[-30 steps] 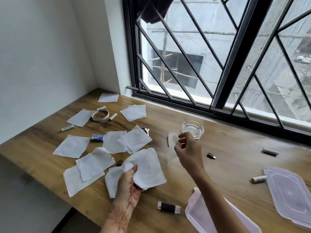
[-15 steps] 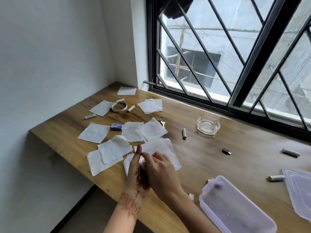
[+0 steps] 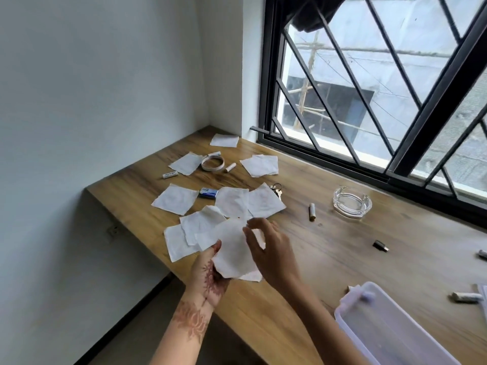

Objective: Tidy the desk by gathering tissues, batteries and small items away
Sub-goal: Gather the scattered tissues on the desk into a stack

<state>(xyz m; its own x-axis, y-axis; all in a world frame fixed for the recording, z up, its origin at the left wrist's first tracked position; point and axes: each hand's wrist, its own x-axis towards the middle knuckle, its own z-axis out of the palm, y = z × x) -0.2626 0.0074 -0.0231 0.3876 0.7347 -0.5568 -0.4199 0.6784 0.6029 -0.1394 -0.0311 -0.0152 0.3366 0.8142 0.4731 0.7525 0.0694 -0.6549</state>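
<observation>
Tissues (image 3: 175, 198) lie flat and scattered over the left part of the desk (image 3: 329, 259): thin white squares with soft, slightly ragged edges, some overlapping. Take twelve o'clock as straight ahead of you. The held tissue (image 3: 232, 255) is right in front, lifted off the wood near the front edge. Your left hand (image 3: 210, 280) has it from below, palm up, thumb closed over its lower left corner, and it droops limp over the fingers. Your right hand (image 3: 271, 251) hovers at its three o'clock side, fingers loosely spread and bent, index and thumb arched over the top edge; it grips nothing that I can see. The next pick turns on this: the near pair (image 3: 195, 227), two overlapped sheets, lies just at ten o'clock of the held tissue, touching it or partly under it. Your left hand is nearer but busy, so the free right hand would have to cross over. The far pair (image 3: 234, 201) lies at twelve o'clock, an easier reach for the right. Being square, they give you no long axis to line up with; I judge a pinch at a raised corner will do. The box (image 3: 390, 325) sits at four o'clock, near your right forearm.
</observation>
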